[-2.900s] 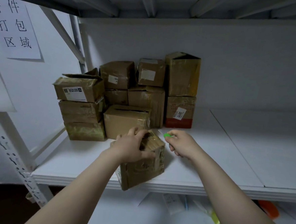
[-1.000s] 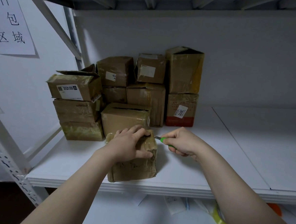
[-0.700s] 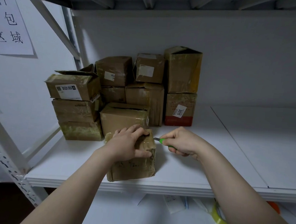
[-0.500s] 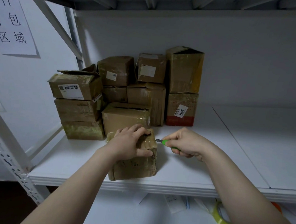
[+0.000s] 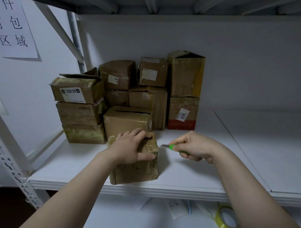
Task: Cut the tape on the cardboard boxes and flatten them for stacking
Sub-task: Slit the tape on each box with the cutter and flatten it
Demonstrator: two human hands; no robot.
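your left hand [image 5: 128, 148] clamps box [image 5: 135, 171] top, fingers curled over edges, steadying it; right hand [image 5: 194, 146] grips cutter [image 5: 175, 148], blade beside taped corner.

Dim, cool, even light; soft shadows behind the boxes [image 5: 129, 98]; wide-angle bending at edges.

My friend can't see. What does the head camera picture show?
A left hand holds a small taped cardboard box on a white shelf while the right hand points a green knife at it. More boxes are stacked behind.
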